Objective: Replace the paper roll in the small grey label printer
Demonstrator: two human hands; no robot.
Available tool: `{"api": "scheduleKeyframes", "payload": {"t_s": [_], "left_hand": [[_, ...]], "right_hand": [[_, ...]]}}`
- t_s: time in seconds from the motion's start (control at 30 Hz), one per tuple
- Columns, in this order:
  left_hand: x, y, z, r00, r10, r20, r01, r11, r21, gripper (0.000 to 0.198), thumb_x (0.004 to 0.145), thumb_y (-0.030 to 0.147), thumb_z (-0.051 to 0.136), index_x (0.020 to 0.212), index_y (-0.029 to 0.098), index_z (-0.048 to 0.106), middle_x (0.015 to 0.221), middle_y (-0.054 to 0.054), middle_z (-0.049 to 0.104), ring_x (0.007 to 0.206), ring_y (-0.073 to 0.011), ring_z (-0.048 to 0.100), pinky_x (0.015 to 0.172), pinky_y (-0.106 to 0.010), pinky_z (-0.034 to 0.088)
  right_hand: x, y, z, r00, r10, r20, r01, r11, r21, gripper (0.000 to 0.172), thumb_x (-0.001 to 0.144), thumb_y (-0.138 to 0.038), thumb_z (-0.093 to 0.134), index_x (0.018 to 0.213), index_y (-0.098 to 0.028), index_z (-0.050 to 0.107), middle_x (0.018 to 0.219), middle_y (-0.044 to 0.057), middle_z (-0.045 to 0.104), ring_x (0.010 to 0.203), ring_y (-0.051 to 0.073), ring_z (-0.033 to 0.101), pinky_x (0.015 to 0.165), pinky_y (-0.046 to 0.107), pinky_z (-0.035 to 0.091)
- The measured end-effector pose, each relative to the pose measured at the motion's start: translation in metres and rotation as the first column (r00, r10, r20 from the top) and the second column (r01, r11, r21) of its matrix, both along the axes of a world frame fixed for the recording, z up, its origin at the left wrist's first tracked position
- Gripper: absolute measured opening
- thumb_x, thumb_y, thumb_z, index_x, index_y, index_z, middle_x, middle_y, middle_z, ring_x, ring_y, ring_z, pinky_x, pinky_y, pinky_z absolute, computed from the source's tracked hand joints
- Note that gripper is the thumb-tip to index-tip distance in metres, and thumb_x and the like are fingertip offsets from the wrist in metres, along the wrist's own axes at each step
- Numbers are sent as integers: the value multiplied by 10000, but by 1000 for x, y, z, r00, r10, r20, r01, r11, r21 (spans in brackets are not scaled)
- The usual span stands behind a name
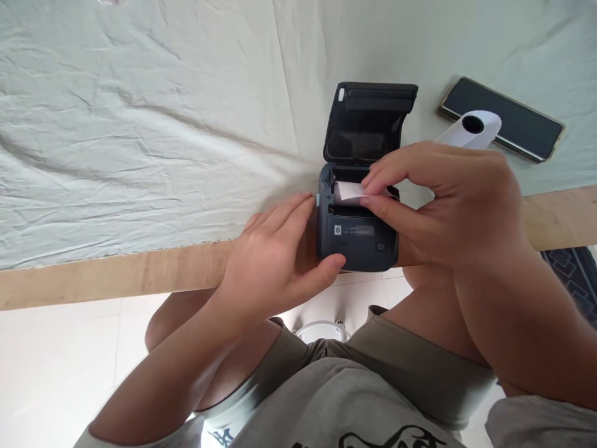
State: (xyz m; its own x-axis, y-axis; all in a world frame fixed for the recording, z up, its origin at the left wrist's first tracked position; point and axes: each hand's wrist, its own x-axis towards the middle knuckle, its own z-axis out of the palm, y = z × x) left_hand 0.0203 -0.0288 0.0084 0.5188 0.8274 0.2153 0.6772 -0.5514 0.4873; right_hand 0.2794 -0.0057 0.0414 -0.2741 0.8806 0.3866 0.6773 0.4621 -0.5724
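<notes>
A small dark label printer [354, 249] sits at the table's front edge, its black lid [368, 118] swung up and back. Inside its bay lies a white paper roll [347, 191]. The fingertips and thumb of my right hand [448, 199] pinch the roll at its right part, which they partly hide. My left hand [275, 249] rests at the printer's left side with fingers stretched out. Its thumb touches the lower front corner of the casing, and the fingertips lie by a light button on the left side.
A dark smartphone [508, 118] lies at the right, with a white rounded device [480, 127] overlapping it, partly hidden behind my right hand. Pale wrinkled cloth [163, 124] covers the table, leaving a bare wooden front edge [140, 274]. My knees are below it.
</notes>
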Motion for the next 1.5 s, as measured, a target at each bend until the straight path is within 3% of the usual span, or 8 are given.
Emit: {"api": "scheduleKeyframes", "payload": {"t_s": [0.33, 0.47, 0.53, 0.63, 0.8, 1.0, 1.2, 1.5], "left_hand": [[26, 14, 5, 971, 101, 218, -58, 979, -196, 673, 1165, 511, 541, 1722, 135, 513, 1711, -184, 690, 1545, -353, 731, 1227, -510, 695], [30, 17, -4, 963, 124, 240, -78, 978, -195, 823, 1076, 522, 635, 1748, 85, 445, 1757, -228, 634, 1600, -401, 680, 1279, -556, 656], [29, 18, -6, 961, 116, 252, -59, 973, -222, 872, 1061, 545, 644, 1756, 67, 421, 1773, -251, 607, 1620, -421, 658, 1295, -575, 640], [26, 18, -8, 960, 107, 260, -44, 971, -235, 915, 1057, 562, 663, 1770, 69, 373, 1801, -277, 560, 1658, -447, 613, 1317, -622, 612], [22, 18, -16, 955, 109, 276, -47, 974, -221, 942, 1071, 587, 695, 1809, 181, 273, 1847, -260, 490, 1663, -445, 608, 1283, -624, 640], [18, 18, -20, 956, 76, 284, -27, 984, -174, 924, 1089, 523, 719, 1834, 255, 242, 1868, -228, 448, 1643, -402, 632, 1288, -560, 641], [24, 14, -12, 951, -48, 307, 41, 999, 27, 431, 1075, 298, 669, 1505, 276, 644, 1720, -172, 572, 1780, -386, 437, 1246, -523, 654], [27, 11, -11, 939, -68, 338, 56, 997, 47, 304, 1090, 324, 682, 1382, 241, 703, 1780, -200, 482, 1610, -340, 656, 1254, -504, 647]], "right_hand": [[7, -24, -23, 980, 195, -38, -183, 959, 215, 72, 1061, -335, 751, 997, -329, 718, 1003, -65, 833, 1121, 227, 836, 1000, 506, 693], [15, -13, -26, 987, -12, -163, 43, 981, 191, 89, 1085, -335, 651, 1136, -349, 723, 1268, -12, 791, 1293, 242, 784, 1152, 528, 659], [18, -2, -31, 967, -124, -221, 149, 984, 98, 324, 1023, -343, 662, 1347, -367, 656, 1555, 12, 686, 1523, 285, 671, 1218, 559, 617], [20, 12, -40, 961, -88, -261, 78, 996, -48, 642, 970, -370, 649, 1573, -376, 430, 1766, 46, 541, 1677, 292, 539, 1303, 597, 545], [25, 6, -44, 917, -81, -391, 81, 997, -16, 489, 1095, -503, 612, 1539, -349, 476, 1537, 72, 713, 1529, 242, 661, 1250, 520, 565], [26, -1, -44, 943, -143, -299, 108, 986, -128, 431, 1077, -592, 680, 1370, -278, 697, 1455, 87, 754, 1367, 253, 729, 1180, 490, 622], [24, 8, -44, 926, -58, -374, -88, 928, -363, 452, 1013, -585, 733, 1344, -278, 711, 1456, 81, 737, 1302, 238, 743, 1042, 394, 681], [25, 8, -41, 933, -6, -360, -137, 919, -369, 423, 1014, -521, 719, 1360, -278, 730, 1458, 86, 725, 1262, 234, 722, 1009, 389, 663]]}}
